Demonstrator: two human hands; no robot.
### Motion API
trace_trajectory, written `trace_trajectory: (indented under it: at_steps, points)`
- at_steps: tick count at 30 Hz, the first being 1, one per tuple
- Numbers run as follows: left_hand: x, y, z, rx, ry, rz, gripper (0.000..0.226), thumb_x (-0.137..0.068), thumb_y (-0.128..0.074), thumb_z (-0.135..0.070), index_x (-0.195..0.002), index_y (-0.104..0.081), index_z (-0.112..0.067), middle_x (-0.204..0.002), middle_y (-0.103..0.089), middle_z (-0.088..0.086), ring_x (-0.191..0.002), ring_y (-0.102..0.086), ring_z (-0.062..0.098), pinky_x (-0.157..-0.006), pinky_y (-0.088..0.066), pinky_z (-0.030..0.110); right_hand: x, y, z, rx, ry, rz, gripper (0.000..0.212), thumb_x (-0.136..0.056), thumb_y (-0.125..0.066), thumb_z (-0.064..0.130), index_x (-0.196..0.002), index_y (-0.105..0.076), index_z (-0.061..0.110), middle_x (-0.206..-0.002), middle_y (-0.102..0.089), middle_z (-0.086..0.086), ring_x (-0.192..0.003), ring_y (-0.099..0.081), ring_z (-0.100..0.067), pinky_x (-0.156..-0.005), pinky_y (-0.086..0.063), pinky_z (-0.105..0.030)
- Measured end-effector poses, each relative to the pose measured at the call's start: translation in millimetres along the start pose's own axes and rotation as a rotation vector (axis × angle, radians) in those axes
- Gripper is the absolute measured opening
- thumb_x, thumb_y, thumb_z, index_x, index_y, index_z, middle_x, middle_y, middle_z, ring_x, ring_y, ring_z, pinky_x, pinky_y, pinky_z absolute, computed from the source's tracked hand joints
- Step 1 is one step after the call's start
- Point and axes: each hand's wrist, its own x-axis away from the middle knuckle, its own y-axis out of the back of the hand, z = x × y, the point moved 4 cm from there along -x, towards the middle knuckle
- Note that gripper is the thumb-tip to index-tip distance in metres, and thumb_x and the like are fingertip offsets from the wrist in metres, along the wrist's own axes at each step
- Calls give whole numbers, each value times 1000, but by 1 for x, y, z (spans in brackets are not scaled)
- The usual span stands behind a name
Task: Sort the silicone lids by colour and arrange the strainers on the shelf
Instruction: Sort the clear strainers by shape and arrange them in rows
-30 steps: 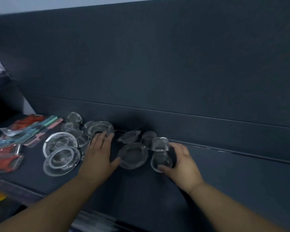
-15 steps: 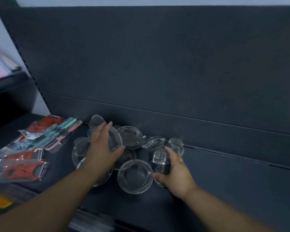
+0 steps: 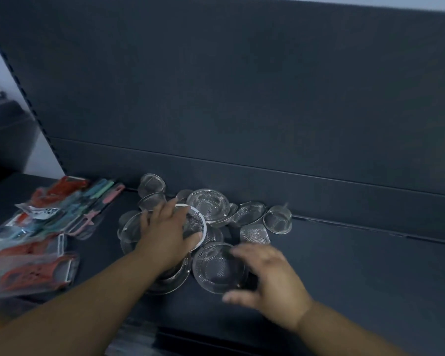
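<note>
Several round metal mesh strainers lie bunched together on the dark shelf (image 3: 357, 253) against its back wall. My left hand (image 3: 165, 235) rests flat on a white-rimmed strainer (image 3: 197, 224) that lies atop a stack of larger ones (image 3: 170, 278). My right hand (image 3: 265, 273) is blurred, fingers spread, over the right edge of a wide mesh strainer (image 3: 216, 268) at the front. Small cup-shaped strainers (image 3: 278, 219) sit at the pile's right end, and another strainer (image 3: 208, 204) leans at the back.
Packaged red, teal and pink items in clear bags (image 3: 36, 235) lie to the left of the strainers. The shelf's back wall (image 3: 242, 111) rises behind everything. The shelf's front edge (image 3: 216, 340) runs under my forearms.
The strainers have been pushed closer together into a pile. My left hand stayed on the stack; my right hand came off the small strainers and moved onto the wide front one.
</note>
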Motion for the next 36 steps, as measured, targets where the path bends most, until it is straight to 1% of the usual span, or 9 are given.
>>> trace_trajectory:
  at_steps: [4, 8, 11, 14, 20, 26, 30, 34, 36]
  points:
    - [10, 0, -3, 14, -37, 3, 67, -85, -49, -61, -144, -29, -35, -159, -9, -2, -147, 0, 20, -117, 2, 45, 3, -24, 15, 119, 188, 217, 41, -76, -61, 55, -110, -61, 33, -106, -68, 12, -102, -62, -12, -105, -40, -32]
    - [21, 9, -2, 208, -87, -118, 77, -71, -33, -71, -136, -44, -32, -153, -27, -4, -143, -19, 19, -117, -11, 37, -4, -1, 18, -207, 18, 10, 11, -89, -59, 28, -96, -63, 33, -88, -69, 16, -81, -61, 0, -81, -47, -18]
    - [35, 19, -9, 437, -153, -186, 76, -73, -39, -68, -137, -45, -28, -147, -32, -14, -140, -25, 9, -112, -16, 22, -11, 21, 13, -591, -323, -184, 12, -90, -63, 18, -88, -69, 28, -75, -68, 14, -68, -59, 2, -70, -48, -19]
    - [50, 29, -26, 512, -264, -143, 82, -69, -46, -70, -142, -27, -41, -142, -17, -34, -137, -13, -10, -105, -8, 5, -25, 31, 22, -1034, -566, -266, 11, -94, -57, 11, -92, -67, 8, -73, -69, -4, -64, -61, -10, -64, -53, -25]
    - [58, 34, -16, 395, -321, -50, 99, -57, -63, -70, -141, -17, -47, -144, 1, -37, -133, -1, -20, -104, -7, 3, -51, 14, 69, -1555, -780, 110, 12, -97, -49, 9, -97, -61, 8, -78, -71, -6, -63, -65, -15, -56, -54, -27]
    - [63, 36, 18, 440, -204, -145, 93, -53, -61, -68, -137, -35, -37, -134, -21, -35, -127, -27, -11, -105, -21, 9, -72, -10, 89, -1738, -798, 180, 17, -98, -44, 3, -102, -60, 1, -82, -72, -12, -66, -69, -19, -57, -58, -28]
    - [62, 38, 39, 502, -141, -128, 84, -53, -65, -62, -129, -44, -34, -131, -37, -23, -117, -35, -18, -88, -24, -5, -82, -22, 87, -1586, -795, 172, 17, -98, -47, 11, -101, -62, 3, -86, -73, -12, -71, -68, -20, -62, -58, -30]
    - [55, 43, 45, 501, -76, -188, 68, -62, -80, -45, -113, -37, -53, -118, -35, -32, -109, -42, -8, -83, -27, -2, -90, -11, 46, -783, -634, -103, 13, -85, -68, 29, -93, -68, 18, -90, -72, 1, -83, -65, -18, -79, -54, -32]
    - [50, 43, 46, 495, -47, -217, 68, -64, -81, -41, -113, -35, -52, -119, -37, -24, -109, -42, -3, -86, -27, 4, -92, -2, 25, -425, -531, -133, 29, -77, -75, 36, -103, -65, 26, -105, -65, 9, -99, -60, -12, -94, -47, -29]
